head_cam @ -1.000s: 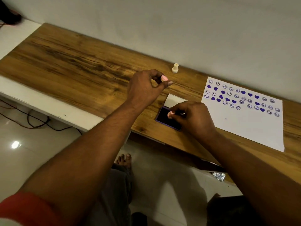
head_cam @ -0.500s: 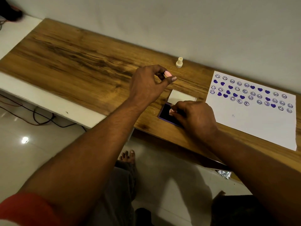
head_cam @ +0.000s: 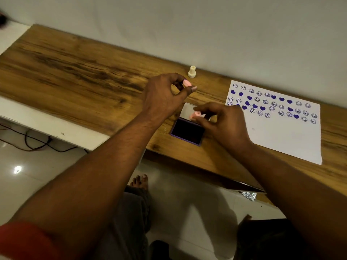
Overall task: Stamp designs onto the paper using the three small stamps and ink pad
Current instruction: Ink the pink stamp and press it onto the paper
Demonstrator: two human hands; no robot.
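An open purple ink pad [head_cam: 187, 131] lies near the wooden table's front edge, its pale lid [head_cam: 187, 109] tilted up behind it. My right hand [head_cam: 223, 124] holds a small pink stamp [head_cam: 196, 114] just above the pad's far edge. My left hand [head_cam: 165, 96] hovers left of the pad, pinching another pink stamp [head_cam: 187, 83] between thumb and fingers. A cream stamp [head_cam: 192, 71] stands upright near the wall. The white paper [head_cam: 281, 132] on the right carries rows of purple smileys and hearts along its upper part.
The wooden table [head_cam: 75, 76] runs along a pale wall. A white shelf edge [head_cam: 52, 128] sits lower at the left, with cables on the floor beneath. My foot [head_cam: 139, 182] and a bit of crumpled foil [head_cam: 248, 195] show below the table edge.
My right hand has lifted its pink stamp off the ink pad's surface, so the dark pad now shows. My left hand keeps its stamp in about the same place.
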